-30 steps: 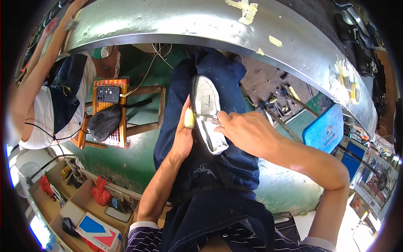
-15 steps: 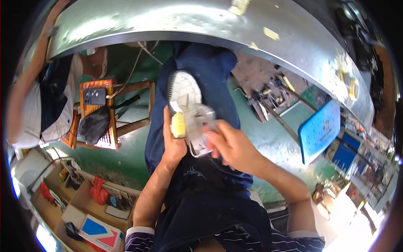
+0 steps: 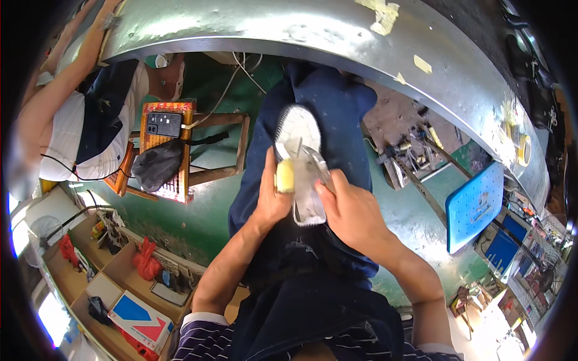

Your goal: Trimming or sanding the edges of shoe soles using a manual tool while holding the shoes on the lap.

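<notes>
A shoe (image 3: 299, 123) lies sole side up along my lap, its pale underside facing me and its edge toothed all round. My left hand (image 3: 272, 201) wraps the shoe's left side. A yellow, roughly cylindrical piece (image 3: 285, 175) sits at its fingers; whether it is a roll or a wrapping I cannot tell. My right hand (image 3: 356, 213) is closed around a curved metal tool that looks like pincers (image 3: 315, 161). The tool's end lies over the middle of the sole. The shoe's upper is hidden beneath.
A metal-topped bench (image 3: 253, 27) crosses ahead. To the left, a woven stool (image 3: 191, 111) bears a phone (image 3: 164, 124) and a dark bag (image 3: 158, 163), beside a seated person (image 3: 90, 126). A blue stool (image 3: 475, 207) stands right. Compartmented shelving (image 3: 114, 271) is at lower left.
The view has shifted, so the surroundings sit further right and lower. My right hand was blurred over the heel half; now its metal tool shows over mid-sole. My left hand keeps its hold.
</notes>
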Demonstrator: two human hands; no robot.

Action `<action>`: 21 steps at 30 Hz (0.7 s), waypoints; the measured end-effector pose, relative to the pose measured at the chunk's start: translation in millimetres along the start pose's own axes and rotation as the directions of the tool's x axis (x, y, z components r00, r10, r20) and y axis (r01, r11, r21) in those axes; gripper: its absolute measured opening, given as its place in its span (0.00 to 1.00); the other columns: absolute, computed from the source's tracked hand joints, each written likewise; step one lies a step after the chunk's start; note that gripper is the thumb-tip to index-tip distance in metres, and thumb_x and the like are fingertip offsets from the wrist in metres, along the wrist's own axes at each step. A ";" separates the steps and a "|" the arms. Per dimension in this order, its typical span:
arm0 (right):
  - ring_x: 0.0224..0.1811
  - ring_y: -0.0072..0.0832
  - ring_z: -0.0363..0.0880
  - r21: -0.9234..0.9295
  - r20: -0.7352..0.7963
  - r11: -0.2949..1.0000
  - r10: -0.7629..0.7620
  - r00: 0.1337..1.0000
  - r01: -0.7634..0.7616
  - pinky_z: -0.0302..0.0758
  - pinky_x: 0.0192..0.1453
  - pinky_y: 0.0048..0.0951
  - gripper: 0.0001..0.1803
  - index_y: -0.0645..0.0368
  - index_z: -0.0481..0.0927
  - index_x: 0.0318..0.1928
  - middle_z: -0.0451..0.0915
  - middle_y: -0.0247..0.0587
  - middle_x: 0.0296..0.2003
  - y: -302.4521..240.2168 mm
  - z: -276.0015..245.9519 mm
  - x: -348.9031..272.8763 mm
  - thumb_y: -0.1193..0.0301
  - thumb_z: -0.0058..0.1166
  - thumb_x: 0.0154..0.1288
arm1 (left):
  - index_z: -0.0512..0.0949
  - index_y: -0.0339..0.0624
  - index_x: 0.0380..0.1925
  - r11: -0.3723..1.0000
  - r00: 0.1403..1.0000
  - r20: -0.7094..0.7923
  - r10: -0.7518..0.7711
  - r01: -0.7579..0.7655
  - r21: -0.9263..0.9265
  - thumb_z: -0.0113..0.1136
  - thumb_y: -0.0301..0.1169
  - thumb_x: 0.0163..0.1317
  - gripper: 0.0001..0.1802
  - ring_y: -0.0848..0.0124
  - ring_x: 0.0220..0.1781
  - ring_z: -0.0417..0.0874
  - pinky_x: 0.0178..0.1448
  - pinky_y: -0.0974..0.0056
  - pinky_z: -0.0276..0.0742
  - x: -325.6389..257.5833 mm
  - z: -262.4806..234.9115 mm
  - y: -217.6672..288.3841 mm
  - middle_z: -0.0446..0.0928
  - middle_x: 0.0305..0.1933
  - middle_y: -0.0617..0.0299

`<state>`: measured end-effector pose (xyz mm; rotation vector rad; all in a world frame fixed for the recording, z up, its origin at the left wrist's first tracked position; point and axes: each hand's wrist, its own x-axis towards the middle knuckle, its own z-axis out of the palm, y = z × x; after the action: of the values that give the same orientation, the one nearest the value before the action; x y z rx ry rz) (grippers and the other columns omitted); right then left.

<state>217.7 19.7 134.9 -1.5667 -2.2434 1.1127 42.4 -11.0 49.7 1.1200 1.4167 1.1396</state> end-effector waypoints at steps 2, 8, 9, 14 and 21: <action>0.26 0.45 0.85 0.261 -0.087 0.964 0.067 0.994 -0.042 0.77 0.29 0.44 0.10 0.63 0.71 0.45 0.85 0.48 0.29 -4.7 -8.9 -9.9 0.68 0.53 0.76 | 0.62 0.29 0.65 0.999 0.999 -0.007 0.046 -0.046 -0.011 0.49 0.34 0.69 0.28 0.50 0.57 0.83 0.62 0.53 0.76 -0.2 1.2 0.2 0.79 0.56 0.40; 0.28 0.47 0.85 0.176 -0.035 0.984 0.010 0.999 -0.003 0.78 0.30 0.44 0.10 0.61 0.71 0.44 0.83 0.49 0.26 12.7 -5.1 -2.3 0.66 0.50 0.78 | 0.61 0.30 0.66 0.989 0.998 0.045 -0.043 0.049 -0.138 0.51 0.41 0.71 0.31 0.47 0.58 0.83 0.63 0.53 0.76 1.9 -8.1 6.3 0.79 0.56 0.38; 0.28 0.48 0.84 0.338 0.158 0.926 0.123 0.980 -0.170 0.77 0.30 0.45 0.11 0.62 0.71 0.44 0.83 0.50 0.26 9.4 -21.6 -0.7 0.66 0.50 0.79 | 0.60 0.30 0.67 0.997 0.992 0.113 -0.054 0.060 -0.046 0.50 0.42 0.72 0.32 0.47 0.60 0.82 0.64 0.53 0.75 3.4 -14.4 13.9 0.79 0.57 0.38; 0.28 0.44 0.86 0.051 0.467 0.978 -0.203 0.860 0.203 0.79 0.30 0.41 0.19 0.63 0.71 0.43 0.84 0.48 0.27 29.7 -52.3 -0.6 0.57 0.54 0.76 | 0.55 0.30 0.71 0.982 0.950 0.286 -0.128 0.081 0.171 0.46 0.49 0.73 0.39 0.43 0.67 0.78 0.67 0.50 0.74 17.3 -29.0 28.6 0.75 0.62 0.34; 0.25 0.48 0.84 -0.099 0.514 0.945 -0.221 0.829 0.313 0.77 0.29 0.45 0.20 0.61 0.73 0.38 0.80 0.50 0.21 21.4 -33.5 10.5 0.54 0.52 0.77 | 0.57 0.26 0.66 0.973 0.990 0.123 0.062 -0.088 0.212 0.50 0.37 0.66 0.34 0.39 0.49 0.85 0.52 0.47 0.80 8.5 -20.1 6.6 0.82 0.47 0.37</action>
<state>246.8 48.1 141.5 -1.0374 -2.8594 1.3824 22.2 -3.7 57.1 1.3816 1.4434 0.9716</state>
